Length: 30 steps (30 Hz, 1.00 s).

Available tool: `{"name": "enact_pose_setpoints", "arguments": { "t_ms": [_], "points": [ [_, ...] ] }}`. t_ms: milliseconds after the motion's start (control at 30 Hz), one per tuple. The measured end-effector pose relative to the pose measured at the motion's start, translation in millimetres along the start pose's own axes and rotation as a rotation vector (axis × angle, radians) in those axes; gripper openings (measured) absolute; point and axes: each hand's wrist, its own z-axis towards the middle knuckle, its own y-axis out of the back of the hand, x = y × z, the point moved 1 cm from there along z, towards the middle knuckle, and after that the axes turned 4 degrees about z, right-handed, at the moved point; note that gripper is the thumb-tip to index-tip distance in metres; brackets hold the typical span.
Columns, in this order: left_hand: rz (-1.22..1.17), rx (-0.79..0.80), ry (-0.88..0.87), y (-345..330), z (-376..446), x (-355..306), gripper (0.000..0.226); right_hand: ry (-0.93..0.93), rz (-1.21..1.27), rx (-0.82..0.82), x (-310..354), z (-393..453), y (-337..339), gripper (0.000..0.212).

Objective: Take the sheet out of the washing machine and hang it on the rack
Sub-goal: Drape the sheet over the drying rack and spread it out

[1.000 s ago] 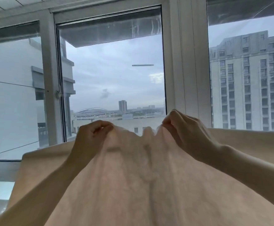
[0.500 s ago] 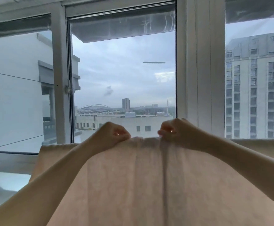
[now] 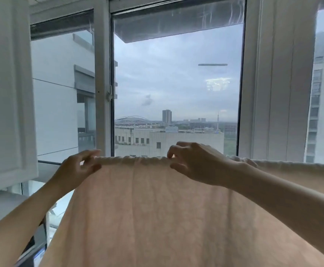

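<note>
A pale peach sheet (image 3: 157, 209) hangs in front of me. Its top fold runs level across the view, bunched along a line; the rack under it is hidden. My left hand (image 3: 78, 168) is at the fold's left end, thumb and fingers loosely pinching the cloth. My right hand (image 3: 193, 162) grips the fold about a hand's width past the middle, fingertips pinching the gathered edge. More sheet stretches to the right (image 3: 299, 170) behind my right forearm.
A tall window with white frames (image 3: 103, 93) stands just behind the sheet, with buildings outside. A white cabinet door (image 3: 5, 93) juts in at the left. A dark object (image 3: 34, 247) sits low at the left by my forearm.
Both hands came down and moved apart along the sheet's top. The raised, bunched cloth between them has flattened into a level fold. My fingers look looser than before.
</note>
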Motion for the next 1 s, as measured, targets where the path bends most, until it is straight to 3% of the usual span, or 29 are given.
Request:
{"name": "enact_pose_setpoints", "arguments": {
  "t_ms": [100, 233, 400, 533, 633, 733, 867, 1000],
  "points": [
    [-0.192, 0.025, 0.126, 5.2, -9.6, 20.8, 0.053, 0.039, 0.010, -0.037, 11.1, 18.8, -10.4, 0.028],
    [-0.248, -0.009, 0.167, 13.1, -18.6, 43.6, 0.015, 0.087, -0.012, -0.083, 23.6, 36.3, -22.0, 0.021],
    [-0.265, -0.146, 0.172, 25.4, -14.3, 47.3, 0.018, 0.130, -0.113, -0.165, 35.2, 42.1, -22.1, 0.016],
    [-0.412, -0.354, 0.179, 33.7, 20.2, 29.5, 0.028, 0.031, 0.004, -0.348, 26.1, 65.2, 3.0, 0.019],
    [-0.379, -0.339, 0.120, 35.6, 55.6, 4.8, 0.020, -0.069, 0.016, -0.400, 4.0, 80.3, 11.3, 0.021],
    [-0.241, -0.167, 0.089, 22.6, 75.6, -5.0, 0.015, -0.206, -0.084, -0.276, -24.8, 74.9, 1.7, 0.019],
    [-0.164, 0.112, 0.079, -3.2, 61.2, -12.1, 0.009, -0.251, 0.137, 0.103, -35.3, 58.4, -9.0, 0.012],
    [-0.126, 0.121, -0.072, -17.5, 38.4, -18.7, 0.019, -0.183, 0.217, 0.138, -20.3, 45.7, -4.9, 0.009]
  ]
}}
